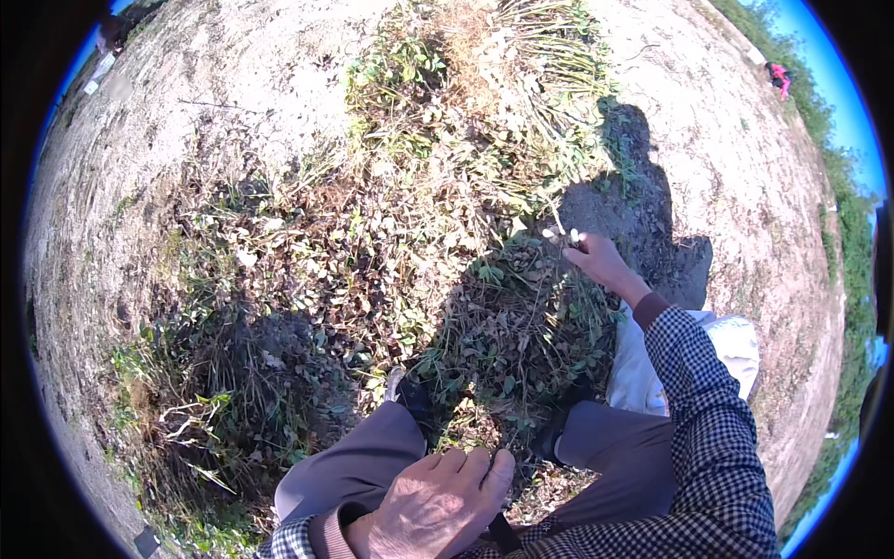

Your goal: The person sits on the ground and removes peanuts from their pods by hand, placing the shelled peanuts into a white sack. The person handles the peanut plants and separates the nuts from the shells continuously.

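My right hand (601, 262) reaches forward over the pile. Its fingertips pinch a small bunch of pale pods (574, 236), which look like peanuts; a thin stem sticks up beside them. Below that hand, in shadow, lies a heap of uprooted leafy plants (517, 314) with stems and dry leaves. My left hand (447, 496) is in front of my body, above my lap. Its back faces up and its fingers lie close together. The palm is hidden, so whether it holds anything cannot be seen.
A white sack (632, 370) lies by my right leg, partly under my sleeve. More cut plants (552, 56) are stacked at the far end, stems pointing right. Another plant heap (230, 391) is on the left. Dry bare soil (754, 244) surrounds the pile. My shoes (415, 405) touch its near edge.
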The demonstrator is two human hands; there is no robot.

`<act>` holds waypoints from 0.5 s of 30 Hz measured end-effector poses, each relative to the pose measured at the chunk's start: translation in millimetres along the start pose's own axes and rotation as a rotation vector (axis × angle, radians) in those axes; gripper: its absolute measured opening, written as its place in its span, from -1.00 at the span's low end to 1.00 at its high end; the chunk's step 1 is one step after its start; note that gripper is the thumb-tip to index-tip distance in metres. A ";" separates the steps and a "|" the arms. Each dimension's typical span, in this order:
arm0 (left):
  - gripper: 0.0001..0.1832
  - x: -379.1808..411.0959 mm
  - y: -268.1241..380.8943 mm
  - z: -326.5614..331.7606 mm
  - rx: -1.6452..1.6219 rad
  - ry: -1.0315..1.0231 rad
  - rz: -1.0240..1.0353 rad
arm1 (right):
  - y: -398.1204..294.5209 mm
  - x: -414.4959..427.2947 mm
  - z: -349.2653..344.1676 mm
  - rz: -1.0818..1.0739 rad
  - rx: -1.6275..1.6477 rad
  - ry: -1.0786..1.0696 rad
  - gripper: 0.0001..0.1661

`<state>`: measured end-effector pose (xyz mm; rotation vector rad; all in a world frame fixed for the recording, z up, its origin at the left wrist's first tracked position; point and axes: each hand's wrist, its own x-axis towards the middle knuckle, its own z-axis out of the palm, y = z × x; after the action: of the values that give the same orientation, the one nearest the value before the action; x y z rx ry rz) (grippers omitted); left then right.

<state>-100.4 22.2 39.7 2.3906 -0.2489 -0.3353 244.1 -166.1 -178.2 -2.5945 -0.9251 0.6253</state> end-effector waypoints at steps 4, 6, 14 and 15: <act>-0.64 14.9 2.5 24.1 -0.012 0.287 0.003 | -79.3 -81.1 -61.2 -0.157 0.231 0.177 -0.71; -0.59 36.0 -3.9 36.6 -0.117 0.443 -0.003 | -98.2 -118.3 -67.0 -0.243 0.354 0.349 -0.73; -0.65 79.9 -0.4 68.0 -1.112 0.585 -0.144 | -184.6 -205.8 -36.5 -0.516 0.364 0.380 -0.59; -0.68 79.0 3.2 62.0 -1.035 0.610 -0.163 | -188.7 -209.5 -39.5 -0.436 0.325 0.308 -0.59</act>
<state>-44.8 -39.8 -16.4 1.3810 0.3379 0.1843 20.5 -169.4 -2.1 -2.0366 -1.1268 0.2245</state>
